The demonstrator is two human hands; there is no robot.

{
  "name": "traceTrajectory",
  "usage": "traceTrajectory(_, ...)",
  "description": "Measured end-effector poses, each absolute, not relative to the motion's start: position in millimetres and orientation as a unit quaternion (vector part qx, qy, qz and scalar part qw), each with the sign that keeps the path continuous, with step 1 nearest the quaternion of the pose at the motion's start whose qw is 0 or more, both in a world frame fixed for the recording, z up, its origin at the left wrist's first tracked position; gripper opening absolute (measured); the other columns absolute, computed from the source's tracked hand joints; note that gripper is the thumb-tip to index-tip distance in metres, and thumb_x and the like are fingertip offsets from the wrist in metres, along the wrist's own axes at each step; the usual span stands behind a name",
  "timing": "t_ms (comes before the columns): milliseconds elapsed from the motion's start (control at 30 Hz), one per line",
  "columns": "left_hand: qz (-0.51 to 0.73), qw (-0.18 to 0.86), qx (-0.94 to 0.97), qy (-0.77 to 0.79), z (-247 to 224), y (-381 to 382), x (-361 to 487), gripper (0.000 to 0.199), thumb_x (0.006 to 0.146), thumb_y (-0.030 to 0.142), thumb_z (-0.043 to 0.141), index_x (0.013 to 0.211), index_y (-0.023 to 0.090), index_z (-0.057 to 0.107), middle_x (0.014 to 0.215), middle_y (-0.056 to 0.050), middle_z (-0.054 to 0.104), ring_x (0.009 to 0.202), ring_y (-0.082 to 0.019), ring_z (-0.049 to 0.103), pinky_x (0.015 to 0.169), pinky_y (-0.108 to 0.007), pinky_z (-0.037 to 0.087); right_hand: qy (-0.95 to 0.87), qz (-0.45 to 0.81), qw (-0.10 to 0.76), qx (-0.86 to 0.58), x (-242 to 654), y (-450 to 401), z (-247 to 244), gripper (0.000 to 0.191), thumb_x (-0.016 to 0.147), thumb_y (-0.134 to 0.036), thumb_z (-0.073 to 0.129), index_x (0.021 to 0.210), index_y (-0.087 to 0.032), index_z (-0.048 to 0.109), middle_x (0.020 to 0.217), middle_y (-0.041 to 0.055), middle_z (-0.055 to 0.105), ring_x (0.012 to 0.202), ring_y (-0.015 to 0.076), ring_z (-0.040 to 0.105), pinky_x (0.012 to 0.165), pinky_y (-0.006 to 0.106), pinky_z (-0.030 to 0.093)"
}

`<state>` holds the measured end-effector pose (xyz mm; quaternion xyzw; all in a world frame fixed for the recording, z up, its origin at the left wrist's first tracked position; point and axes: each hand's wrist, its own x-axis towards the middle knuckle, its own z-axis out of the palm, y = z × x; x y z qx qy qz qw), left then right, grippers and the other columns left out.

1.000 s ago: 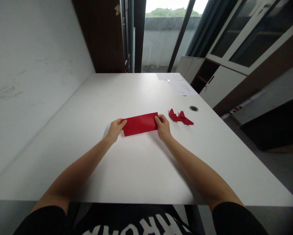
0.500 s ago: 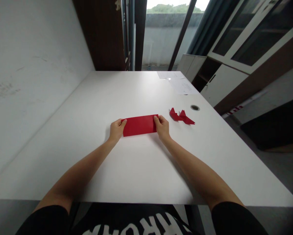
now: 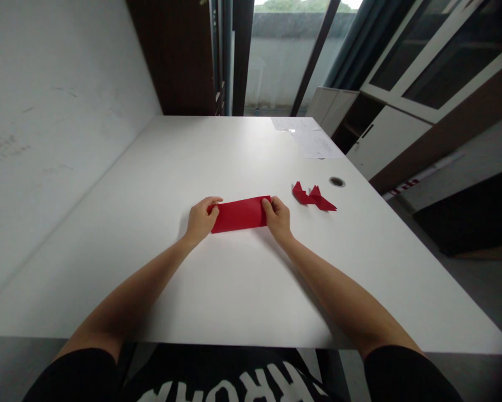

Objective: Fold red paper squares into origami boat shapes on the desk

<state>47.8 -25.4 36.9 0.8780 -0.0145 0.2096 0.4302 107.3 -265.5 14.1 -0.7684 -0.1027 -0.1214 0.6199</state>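
Between my two hands is a flat red sheet of paper (image 3: 240, 215), a long rectangle held just over the white table. My left hand (image 3: 201, 219) grips its left end at the upper corner, thumb in front, with the index finger stretched out above the edge. At the other end my right hand (image 3: 278, 216) pinches the paper, thumb on the near face and fingers hidden behind. Two small folded red paper figures (image 3: 303, 195) with pointed tips lie to the right of my right hand, side by side.
The white table (image 3: 234, 290) runs up to a wall (image 3: 66, 111) on the left. White printed sheets (image 3: 318, 144) lie at its far right, and a round cable hole (image 3: 336, 182) sits near the right edge. Cabinets (image 3: 388, 139) stand beyond.
My left index finger has lifted and reached over the paper's upper left corner. My right hand keeps its pinch in nearly the same place. The view has tipped slightly downward.
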Motion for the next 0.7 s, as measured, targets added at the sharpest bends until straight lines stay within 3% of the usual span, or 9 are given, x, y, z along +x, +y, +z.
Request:
traceTrajectory(133, 0.222, 0.29, 0.927, -0.083, 53, -30, 41, 0.022, 0.099, 0.029, 0.053, 0.097, 0.023, 0.074, 0.097, -0.004, 0.075, 0.093, -0.021, 0.064, 0.088, -0.036, 0.048, -0.11, -0.127, 0.605, -0.778, 102, -264, 18, 0.038, 0.095, -0.051, 0.055, 0.071, -0.023, 0.047, 0.064, -0.0044, 0.043, 0.061, 0.0137, 0.038, 0.056, 0.029, 0.03)
traceTrajectory(367, 0.243, 0.153, 0.951, -0.116, 60, -39, 32, 0.03, 0.102, 0.041, 0.051, 0.116, 0.024, 0.071, 0.103, -0.006, 0.074, 0.095, -0.024, 0.063, 0.087, -0.041, 0.043, -0.112, -0.134, 0.603, -0.778, 99, -262, 20, 0.038, 0.096, -0.05, 0.055, 0.071, -0.023, 0.047, 0.063, -0.0044, 0.043, 0.061, 0.0137, 0.038, 0.056, 0.029, 0.029)
traceTrajectory(500, 0.245, 0.123, 0.952, -0.134, 60, -41, 30, 0.032, 0.103, 0.037, 0.048, 0.125, 0.025, 0.068, 0.103, -0.007, 0.074, 0.096, -0.025, 0.062, 0.086, -0.042, 0.041, -0.115, -0.132, 0.609, -0.773, 96, -260, 22, 0.039, 0.095, -0.051, 0.056, 0.07, -0.023, 0.046, 0.063, -0.0043, 0.042, 0.061, 0.0136, 0.037, 0.056, 0.029, 0.029)
traceTrajectory(700, 0.247, 0.134, 0.951, -0.132, 60, -41, 30, 0.03, 0.104, 0.031, 0.047, 0.123, 0.026, 0.07, 0.1, -0.006, 0.073, 0.095, -0.024, 0.062, 0.085, -0.04, 0.042, -0.111, -0.123, 0.62, -0.767, 91, -258, 28, 0.041, 0.095, -0.052, 0.056, 0.068, -0.023, 0.044, 0.062, -0.0044, 0.039, 0.061, 0.0136, 0.036, 0.056, 0.029, 0.028)
